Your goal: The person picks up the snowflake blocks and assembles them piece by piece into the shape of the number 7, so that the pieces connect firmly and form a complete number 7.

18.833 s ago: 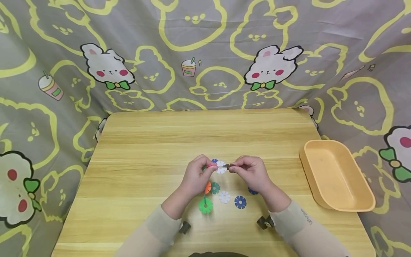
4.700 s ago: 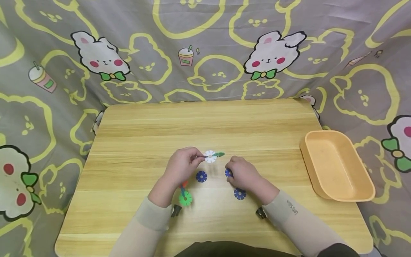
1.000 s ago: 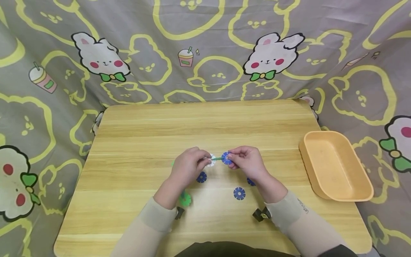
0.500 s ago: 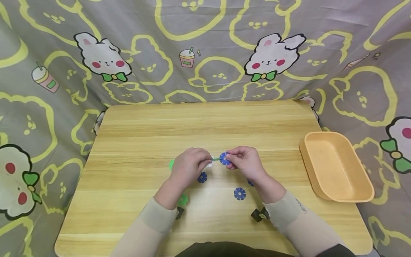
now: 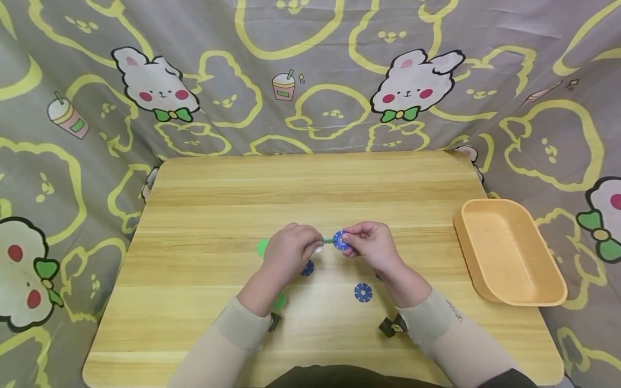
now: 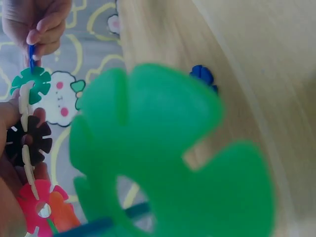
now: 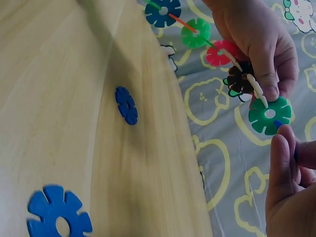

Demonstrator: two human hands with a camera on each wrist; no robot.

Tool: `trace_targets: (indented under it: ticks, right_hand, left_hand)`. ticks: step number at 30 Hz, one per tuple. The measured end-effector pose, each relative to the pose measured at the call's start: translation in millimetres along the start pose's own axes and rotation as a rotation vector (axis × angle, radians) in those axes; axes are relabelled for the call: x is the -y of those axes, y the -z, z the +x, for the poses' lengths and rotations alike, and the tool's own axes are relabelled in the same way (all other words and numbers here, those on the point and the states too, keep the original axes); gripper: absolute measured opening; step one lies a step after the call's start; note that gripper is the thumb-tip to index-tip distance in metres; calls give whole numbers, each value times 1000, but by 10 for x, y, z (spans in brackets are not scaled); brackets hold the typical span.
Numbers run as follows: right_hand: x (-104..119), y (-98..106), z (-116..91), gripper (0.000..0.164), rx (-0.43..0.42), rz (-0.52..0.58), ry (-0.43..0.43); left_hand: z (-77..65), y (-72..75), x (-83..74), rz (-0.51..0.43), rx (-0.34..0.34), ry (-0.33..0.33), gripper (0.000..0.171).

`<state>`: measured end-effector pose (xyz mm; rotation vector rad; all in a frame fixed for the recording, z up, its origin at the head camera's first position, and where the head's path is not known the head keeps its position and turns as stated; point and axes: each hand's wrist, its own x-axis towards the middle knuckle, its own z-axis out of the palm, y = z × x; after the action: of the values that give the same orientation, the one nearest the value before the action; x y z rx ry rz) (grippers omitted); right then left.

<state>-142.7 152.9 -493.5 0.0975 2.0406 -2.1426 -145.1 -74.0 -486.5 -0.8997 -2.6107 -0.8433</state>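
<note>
My left hand [image 5: 291, 250] grips a chain of slotted plastic flower discs. In the right wrist view its fingers lie by a dark brown disc [image 7: 240, 81], a white disc [image 7: 259, 91] and the green end disc [image 7: 259, 119]. Farther along hang a pink disc [image 7: 217, 55], a light green disc [image 7: 195, 32] and a dark blue disc [image 7: 163, 12]. A green disc [image 6: 148, 113] of the chain looms large in the left wrist view. My right hand [image 5: 375, 245] pinches a blue disc [image 5: 339, 241], edge-on against the green end disc's rim.
Loose blue discs lie on the wooden table [image 5: 218, 205]: one blue disc [image 5: 363, 292] in front, another blue disc [image 5: 308, 268] beside my left hand, and a third partly under my right wrist. An orange bin [image 5: 509, 253] stands at the right; a patterned curtain surrounds the table.
The right hand picked a blue disc off the table and brought it to the chain's green end disc. My left fingers have since shifted right, covering most of the white disc.
</note>
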Motion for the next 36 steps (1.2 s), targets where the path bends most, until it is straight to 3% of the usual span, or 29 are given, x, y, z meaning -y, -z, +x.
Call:
trace_targets:
  ticks: [6, 10, 15, 20, 23, 28, 32, 36]
  right_hand:
    - [-23, -24, -11, 19, -2, 98, -62]
    - [-12, -43, -18, 19, 2, 90, -36]
    - [-5, -79, -6, 20, 45, 7, -5]
    - [-144, -95, 21, 23, -5, -87, -39]
    - [-285, -105, 31, 24, 45, -287, -9]
    - [-499, -189, -13, 38, 264, -744, 172]
    - [-630, -262, -88, 53, 452, -963, 286]
    - [-651, -314, -126, 56, 538, -1109, 401]
  left_hand:
    - [-10, -32, -26, -11, -51, -27, 4]
    - [-9, -9, -27, -19, -58, -23, 5]
    - [-29, 95, 30, -33, -7, 42, 3]
    - [-8, 200, 132, 14, 20, 125, 6]
    - [15, 274, 172, 33, -6, 133, 5]
    - [21, 297, 187, 45, -8, 120, 5]
    - [-4, 257, 159, 42, 18, 120, 6]
    - [22, 248, 132, 34, 2, 113, 5]
